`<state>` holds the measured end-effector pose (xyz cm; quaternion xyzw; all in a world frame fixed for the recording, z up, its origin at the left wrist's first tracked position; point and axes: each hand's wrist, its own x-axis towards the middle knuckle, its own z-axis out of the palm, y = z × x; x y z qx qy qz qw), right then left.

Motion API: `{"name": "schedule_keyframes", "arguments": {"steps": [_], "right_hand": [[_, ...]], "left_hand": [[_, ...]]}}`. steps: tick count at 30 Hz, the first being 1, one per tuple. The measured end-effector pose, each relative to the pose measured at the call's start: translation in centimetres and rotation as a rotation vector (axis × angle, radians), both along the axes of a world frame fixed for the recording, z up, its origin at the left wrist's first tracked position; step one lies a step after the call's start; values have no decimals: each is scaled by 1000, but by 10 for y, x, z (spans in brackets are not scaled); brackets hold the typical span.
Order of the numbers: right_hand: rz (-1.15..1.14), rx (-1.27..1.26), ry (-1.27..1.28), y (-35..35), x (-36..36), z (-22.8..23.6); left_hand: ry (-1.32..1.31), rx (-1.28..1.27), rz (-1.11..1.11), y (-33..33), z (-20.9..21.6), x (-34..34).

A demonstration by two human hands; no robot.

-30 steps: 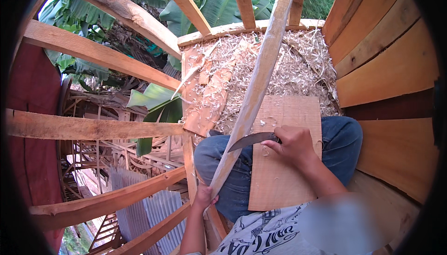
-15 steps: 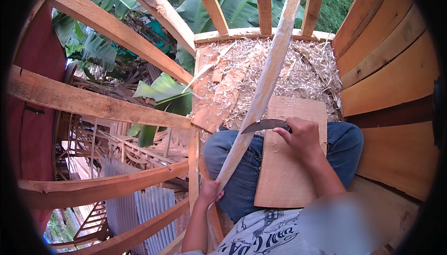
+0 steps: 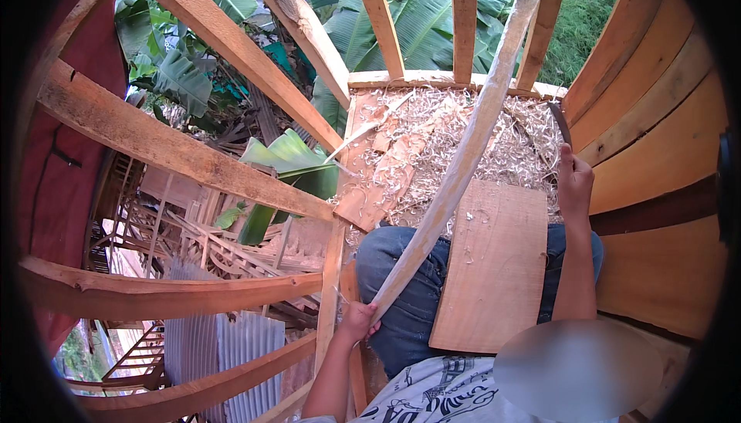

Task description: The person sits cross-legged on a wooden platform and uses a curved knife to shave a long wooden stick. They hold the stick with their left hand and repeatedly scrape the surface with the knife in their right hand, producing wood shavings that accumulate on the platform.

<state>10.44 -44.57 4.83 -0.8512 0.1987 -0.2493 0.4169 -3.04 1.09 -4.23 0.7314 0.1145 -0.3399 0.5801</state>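
Note:
My left hand [image 3: 358, 323] is closed round the lower end of a long pale wooden pole [image 3: 441, 204]. The pole slants up and away to the right, past the far edge of the platform. Off to the right, near the plank wall, my right hand [image 3: 575, 184] grips a knife with a dark curved blade [image 3: 560, 123]. The blade points away from me and is apart from the pole; its handle is mostly hidden in my fist. A flat wooden board [image 3: 494, 269] lies across my lap, with a few shavings on it.
Curled wood shavings [image 3: 509, 149] cover the floor ahead, with flat wood pieces [image 3: 397, 164] at their left. Slatted rails [image 3: 193, 164] stand left and ahead, and a plank wall [image 3: 656, 160] rises on the right. Banana leaves [image 3: 424, 21] and corrugated sheets [image 3: 251, 361] show beyond the rails.
My right hand has moved the knife away from the pole, outward and to the right. The blade has swung from pointing left to pointing away. My left hand keeps its hold on the pole.

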Motion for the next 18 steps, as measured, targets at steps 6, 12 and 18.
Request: {"name": "schedule_keyframes", "arguments": {"steps": [6, 12, 18], "right_hand": [[147, -64, 159, 41, -55, 7], [387, -120, 223, 88, -88, -10], [624, -169, 210, 120, -77, -2]], "left_hand": [[-150, 96, 8, -11, 11, -8], [-344, 373, -3, -22, 20, -24], [-432, 497, -62, -35, 31, -26]]}}
